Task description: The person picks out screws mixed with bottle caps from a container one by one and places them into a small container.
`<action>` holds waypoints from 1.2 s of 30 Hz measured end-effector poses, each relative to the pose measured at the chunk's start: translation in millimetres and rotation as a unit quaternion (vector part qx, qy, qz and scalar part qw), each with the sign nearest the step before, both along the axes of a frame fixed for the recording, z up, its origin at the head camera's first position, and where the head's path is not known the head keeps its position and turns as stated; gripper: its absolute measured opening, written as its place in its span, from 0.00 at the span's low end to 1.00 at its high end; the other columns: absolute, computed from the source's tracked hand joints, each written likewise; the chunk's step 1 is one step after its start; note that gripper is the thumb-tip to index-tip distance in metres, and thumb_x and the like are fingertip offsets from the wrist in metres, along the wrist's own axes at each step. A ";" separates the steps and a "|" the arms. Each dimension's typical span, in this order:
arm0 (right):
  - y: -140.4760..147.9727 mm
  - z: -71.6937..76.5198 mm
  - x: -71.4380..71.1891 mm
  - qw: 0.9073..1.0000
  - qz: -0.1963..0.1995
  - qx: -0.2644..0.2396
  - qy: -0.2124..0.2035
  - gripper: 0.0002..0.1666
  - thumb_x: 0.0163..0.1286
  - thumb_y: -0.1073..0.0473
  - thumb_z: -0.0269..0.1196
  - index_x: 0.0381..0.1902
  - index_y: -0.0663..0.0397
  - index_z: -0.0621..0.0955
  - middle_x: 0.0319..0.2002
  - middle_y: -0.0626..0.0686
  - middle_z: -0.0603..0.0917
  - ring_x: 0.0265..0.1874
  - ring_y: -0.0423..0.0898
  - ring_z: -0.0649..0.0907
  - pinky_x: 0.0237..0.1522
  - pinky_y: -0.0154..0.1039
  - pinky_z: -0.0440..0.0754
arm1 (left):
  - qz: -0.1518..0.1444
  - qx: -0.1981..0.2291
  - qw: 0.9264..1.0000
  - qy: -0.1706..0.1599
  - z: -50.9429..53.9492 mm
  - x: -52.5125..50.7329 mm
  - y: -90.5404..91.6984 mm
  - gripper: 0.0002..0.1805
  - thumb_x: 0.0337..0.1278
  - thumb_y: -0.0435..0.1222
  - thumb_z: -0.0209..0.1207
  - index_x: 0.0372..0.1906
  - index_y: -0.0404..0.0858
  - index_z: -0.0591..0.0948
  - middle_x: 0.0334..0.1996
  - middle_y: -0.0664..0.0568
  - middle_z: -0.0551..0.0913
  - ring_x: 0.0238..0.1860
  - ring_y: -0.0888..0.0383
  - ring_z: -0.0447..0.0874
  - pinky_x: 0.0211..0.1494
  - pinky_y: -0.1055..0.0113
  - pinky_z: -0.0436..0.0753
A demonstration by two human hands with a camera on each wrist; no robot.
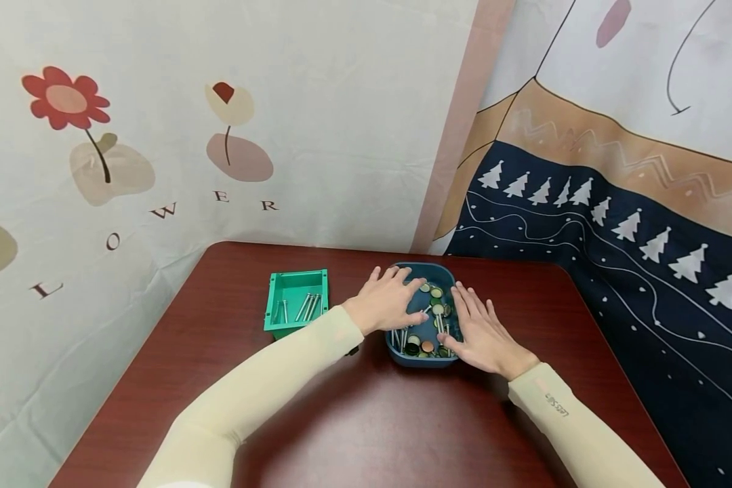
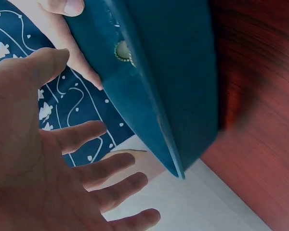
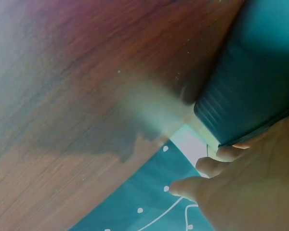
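On the table stands a blue plastic basin point(image 1: 423, 363) with bottle caps point(image 1: 437, 310) and metal screws point(image 1: 440, 324) lying loose in it. My left hand point(image 1: 390, 299) is spread over the basin's left side, palm down, and holds nothing. In the left wrist view that hand point(image 2: 53, 144) has its fingers apart beside the basin wall point(image 2: 183, 72); a cap point(image 2: 122, 50) shows inside. My right hand point(image 1: 486, 337) lies along the basin's right rim with fingers extended. The right wrist view shows this hand point(image 3: 255, 185) beside the basin; whether it touches the wall is unclear.
To the left of the basin stands a green rectangular box point(image 1: 299, 280) with several screws point(image 1: 307, 307) in it. Both stand toward the back of the reddish-brown table point(image 1: 366, 434). Printed cloths point(image 1: 341, 122) hang behind and to the right.
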State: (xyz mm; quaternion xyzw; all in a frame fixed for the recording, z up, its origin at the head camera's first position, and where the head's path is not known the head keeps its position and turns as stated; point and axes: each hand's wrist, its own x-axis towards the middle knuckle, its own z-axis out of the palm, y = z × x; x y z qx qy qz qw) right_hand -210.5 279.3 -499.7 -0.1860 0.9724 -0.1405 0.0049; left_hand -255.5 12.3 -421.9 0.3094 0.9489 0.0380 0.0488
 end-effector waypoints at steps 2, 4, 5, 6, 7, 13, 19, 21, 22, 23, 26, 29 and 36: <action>0.1 -0.1 0.0 1.000 0.000 0.000 -0.001 0.61 0.87 0.36 0.65 0.96 0.65 0.52 0.97 0.67 0.49 0.94 0.77 0.54 0.88 0.87 0.51 | -0.003 -0.007 1.000 -0.002 -0.9 -1.7 5.7 0.44 0.84 0.68 0.60 0.93 0.53 0.70 0.93 0.44 0.67 0.93 0.41 0.66 0.95 0.31 0.64; 0.3 -0.4 -0.1 1.000 -0.001 0.000 -0.002 0.62 0.87 0.35 0.65 0.96 0.65 0.51 0.97 0.67 0.49 0.95 0.77 0.54 0.88 0.87 0.51 | -0.004 -0.014 1.000 -0.002 -2.5 -3.6 11.5 0.43 0.84 0.66 0.61 0.92 0.53 0.70 0.92 0.44 0.69 0.92 0.42 0.68 0.94 0.32 0.67; 0.4 -0.6 -0.2 1.000 -0.001 0.000 -0.003 0.62 0.87 0.35 0.65 0.96 0.64 0.51 0.97 0.67 0.49 0.95 0.76 0.54 0.88 0.87 0.51 | -0.005 -0.018 1.000 -0.002 -3.3 -4.6 14.3 0.43 0.84 0.65 0.62 0.92 0.52 0.71 0.92 0.44 0.70 0.91 0.42 0.70 0.94 0.33 0.68; 0.6 -0.7 -0.2 1.000 0.000 0.000 -0.003 0.62 0.87 0.35 0.64 0.96 0.64 0.51 0.97 0.67 0.49 0.95 0.76 0.54 0.88 0.87 0.51 | -0.006 -0.022 1.000 -0.003 -3.8 -5.5 17.1 0.43 0.85 0.64 0.63 0.92 0.52 0.72 0.91 0.44 0.71 0.90 0.41 0.71 0.93 0.34 0.70; 0.9 -0.9 -0.3 1.000 -0.001 0.000 -0.004 0.62 0.87 0.34 0.64 0.96 0.64 0.50 0.97 0.66 0.48 0.95 0.76 0.54 0.88 0.86 0.51 | -0.007 -0.025 1.000 -0.004 -3.9 -6.2 19.9 0.42 0.85 0.64 0.63 0.91 0.51 0.72 0.90 0.44 0.72 0.89 0.41 0.73 0.92 0.35 0.72; 2.3 -1.3 -0.6 1.000 -0.001 0.000 -0.004 0.62 0.87 0.34 0.64 0.97 0.64 0.49 0.97 0.66 0.48 0.95 0.76 0.54 0.89 0.86 0.51 | -0.007 -0.033 0.999 -0.036 1.1 -9.6 37.2 0.41 0.85 0.58 0.67 0.91 0.47 0.73 0.87 0.43 0.77 0.83 0.42 0.80 0.85 0.42 0.84; 1.9 -3.0 -1.8 1.000 -0.001 -0.001 -0.003 0.63 0.87 0.35 0.66 0.97 0.63 0.49 0.98 0.66 0.47 0.95 0.76 0.54 0.89 0.86 0.51 | 0.024 -0.058 0.996 -0.070 -27.2 -35.7 62.0 0.42 0.81 0.55 0.72 0.90 0.47 0.74 0.84 0.44 0.79 0.79 0.45 0.84 0.77 0.45 0.89; 1.9 -3.8 -2.1 1.000 0.000 0.001 0.001 0.62 0.87 0.35 0.65 0.97 0.63 0.49 0.97 0.67 0.48 0.95 0.76 0.54 0.89 0.86 0.53 | 0.032 -0.065 0.994 -0.078 -49.6 -54.5 70.9 0.38 0.78 0.54 0.74 0.85 0.48 0.79 0.77 0.47 0.85 0.70 0.49 0.90 0.69 0.49 0.93; 2.0 -3.9 -2.1 1.000 0.001 0.000 0.003 0.62 0.87 0.35 0.65 0.97 0.64 0.50 0.97 0.67 0.49 0.95 0.76 0.55 0.89 0.86 0.53 | 0.036 -0.061 0.993 -0.090 -55.9 -60.8 74.2 0.34 0.78 0.53 0.74 0.81 0.47 0.82 0.73 0.48 0.88 0.64 0.51 0.92 0.65 0.52 0.94; 2.0 -3.9 -2.0 1.000 0.001 0.000 0.004 0.62 0.87 0.35 0.65 0.97 0.64 0.50 0.97 0.67 0.49 0.95 0.76 0.55 0.89 0.86 0.54 | 0.040 -0.061 0.992 -0.098 -65.9 -70.3 78.6 0.31 0.77 0.52 0.75 0.77 0.48 0.85 0.68 0.49 0.90 0.57 0.53 0.92 0.58 0.55 0.95; 1.6 -3.0 -1.0 1.000 0.003 -0.003 0.005 0.62 0.87 0.35 0.65 0.97 0.64 0.50 0.97 0.67 0.49 0.95 0.76 0.55 0.89 0.86 0.54 | 0.046 -0.053 0.986 -0.152 -68.9 -79.9 84.1 0.19 0.78 0.44 0.75 0.67 0.49 0.90 0.57 0.52 0.92 0.42 0.56 0.89 0.44 0.61 0.90; 1.4 -2.7 -0.1 1.000 0.005 -0.006 0.003 0.62 0.87 0.35 0.65 0.97 0.64 0.49 0.97 0.67 0.49 0.95 0.76 0.55 0.89 0.86 0.53 | 0.063 -0.062 0.977 -0.195 -65.3 -81.7 91.1 0.22 0.77 0.38 0.74 0.71 0.48 0.89 0.64 0.48 0.90 0.41 0.54 0.86 0.39 0.61 0.85; 2.1 -2.5 -0.7 1.000 0.006 -0.006 -0.002 0.62 0.88 0.36 0.64 0.97 0.64 0.49 0.97 0.67 0.48 0.95 0.76 0.55 0.88 0.86 0.53 | 0.062 -0.124 0.969 -0.203 -82.2 -94.5 108.7 0.35 0.80 0.37 0.72 0.85 0.53 0.78 0.78 0.48 0.82 0.51 0.55 0.86 0.38 0.62 0.86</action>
